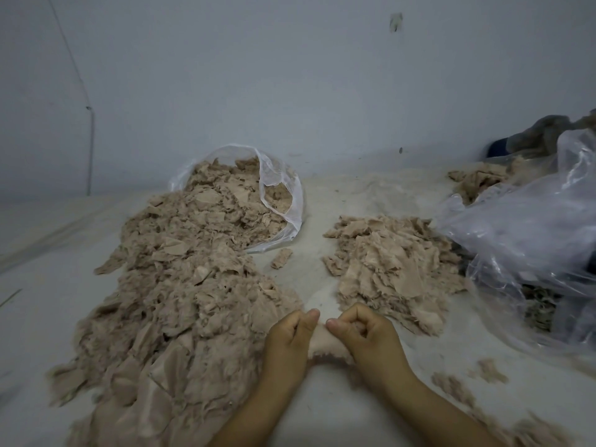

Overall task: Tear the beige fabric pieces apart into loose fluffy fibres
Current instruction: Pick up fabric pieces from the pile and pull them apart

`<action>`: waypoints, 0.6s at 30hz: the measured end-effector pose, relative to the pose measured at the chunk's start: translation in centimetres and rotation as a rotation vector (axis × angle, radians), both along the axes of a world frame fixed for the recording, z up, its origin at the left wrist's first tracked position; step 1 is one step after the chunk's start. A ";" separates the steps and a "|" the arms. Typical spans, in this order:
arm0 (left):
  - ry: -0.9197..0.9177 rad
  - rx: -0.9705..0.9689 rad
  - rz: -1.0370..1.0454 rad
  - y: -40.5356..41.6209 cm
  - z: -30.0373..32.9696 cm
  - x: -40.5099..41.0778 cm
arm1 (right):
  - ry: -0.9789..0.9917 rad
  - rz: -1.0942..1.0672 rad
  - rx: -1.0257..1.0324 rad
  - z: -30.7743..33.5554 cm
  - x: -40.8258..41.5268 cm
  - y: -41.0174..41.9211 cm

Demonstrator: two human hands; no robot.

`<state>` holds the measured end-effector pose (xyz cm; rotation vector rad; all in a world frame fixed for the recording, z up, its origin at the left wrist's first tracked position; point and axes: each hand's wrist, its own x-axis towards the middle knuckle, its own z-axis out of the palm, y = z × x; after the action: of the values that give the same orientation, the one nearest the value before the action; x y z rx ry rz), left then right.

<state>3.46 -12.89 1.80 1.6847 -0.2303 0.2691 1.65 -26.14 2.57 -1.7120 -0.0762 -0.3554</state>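
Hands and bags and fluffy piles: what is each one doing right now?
Left hand: pinching the fabric piece.
Right hand: pinching the same piece.
Fabric piece: held between both hands, not yet torn apart.
Small bag: lying on its side, open, spilling scraps.
Left pile: heaped, spreading from the bag.
Right pile: heaped loose.
Big bag: crumpled.

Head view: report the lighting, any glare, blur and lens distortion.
Head view: dim, flat, bluish light with no hard shadows; glare streaks on the crumpled plastic sheet at right; edges soft and smeared, especially the lower corners; wide-angle bending shows in the floor line at left; the left hand, the right hand and the fabric piece they pinch are fairly sharp.
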 end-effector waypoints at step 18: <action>-0.219 0.615 0.039 2.3 0.7 0.6 | -0.054 -0.250 -0.602 0.0 0.9 -3.9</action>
<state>4.09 -10.56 2.48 2.2697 -0.4788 0.4441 2.54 -30.06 2.54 -2.3164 -0.0069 -0.6073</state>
